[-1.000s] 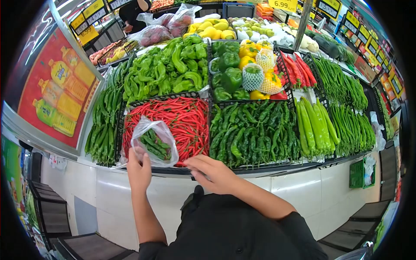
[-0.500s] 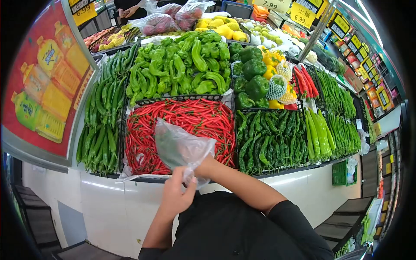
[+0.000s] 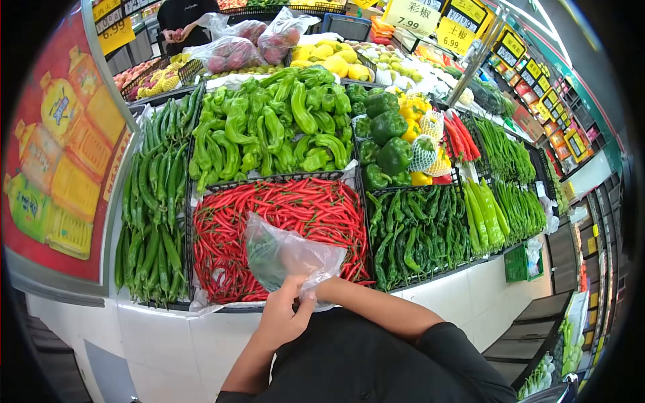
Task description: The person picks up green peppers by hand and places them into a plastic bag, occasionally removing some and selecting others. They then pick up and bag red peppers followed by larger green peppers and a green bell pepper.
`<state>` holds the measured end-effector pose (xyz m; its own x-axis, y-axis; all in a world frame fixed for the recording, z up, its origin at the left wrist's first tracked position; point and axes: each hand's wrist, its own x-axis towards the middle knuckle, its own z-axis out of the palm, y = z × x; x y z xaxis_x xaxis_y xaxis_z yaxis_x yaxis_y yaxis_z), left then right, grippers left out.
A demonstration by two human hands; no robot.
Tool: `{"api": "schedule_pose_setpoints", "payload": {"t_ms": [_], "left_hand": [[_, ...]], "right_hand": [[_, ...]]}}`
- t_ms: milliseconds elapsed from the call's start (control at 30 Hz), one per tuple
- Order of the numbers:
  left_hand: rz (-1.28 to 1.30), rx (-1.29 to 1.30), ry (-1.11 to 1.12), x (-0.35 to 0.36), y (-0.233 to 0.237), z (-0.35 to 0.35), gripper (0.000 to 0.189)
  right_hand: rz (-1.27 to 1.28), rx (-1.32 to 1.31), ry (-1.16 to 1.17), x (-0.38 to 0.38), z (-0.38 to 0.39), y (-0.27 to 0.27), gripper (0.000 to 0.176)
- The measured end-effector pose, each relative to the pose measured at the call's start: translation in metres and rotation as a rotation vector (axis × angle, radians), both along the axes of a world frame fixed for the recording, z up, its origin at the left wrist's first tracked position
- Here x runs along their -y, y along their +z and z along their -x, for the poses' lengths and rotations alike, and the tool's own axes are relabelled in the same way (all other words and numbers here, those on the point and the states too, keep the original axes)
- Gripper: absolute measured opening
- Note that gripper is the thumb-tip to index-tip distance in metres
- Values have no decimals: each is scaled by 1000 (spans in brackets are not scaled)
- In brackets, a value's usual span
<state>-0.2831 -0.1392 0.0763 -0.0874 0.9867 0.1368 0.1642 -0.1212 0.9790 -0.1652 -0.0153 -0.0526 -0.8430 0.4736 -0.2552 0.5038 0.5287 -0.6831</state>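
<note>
A clear plastic bag hangs over the red chili peppers, with something dark green showing faintly through its left side. My left hand pinches the bag's near edge between thumb and fingers. Close beside it, my right hand is at the bag's mouth; the plastic covers its fingers, so their grip cannot be made out. Dark green wrinkled peppers lie right of the chilies. Long green peppers fill the crate on the left, and light green peppers are piled behind.
Green bell peppers and yellow peppers sit at the back right. A red drink poster borders the left side. Bagged fruit lies at the back, near another person's hand. A green basket stands low at right.
The view has tilted up, so the stall appears lower. My hands and the bag are lower in the picture too, and my left hand still pinches the bag.
</note>
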Motion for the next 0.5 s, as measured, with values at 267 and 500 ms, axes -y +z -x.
{"api": "schedule_pose_setpoints", "payload": {"t_ms": [267,500], "left_hand": [[-85,-16,91,-6,9,13,18],[-104,-1,163,-11,5,17,24]], "right_hand": [[286,-81,-35,-14,-21,124,59],[640,-399,-129,-24,-92,149,70]]}}
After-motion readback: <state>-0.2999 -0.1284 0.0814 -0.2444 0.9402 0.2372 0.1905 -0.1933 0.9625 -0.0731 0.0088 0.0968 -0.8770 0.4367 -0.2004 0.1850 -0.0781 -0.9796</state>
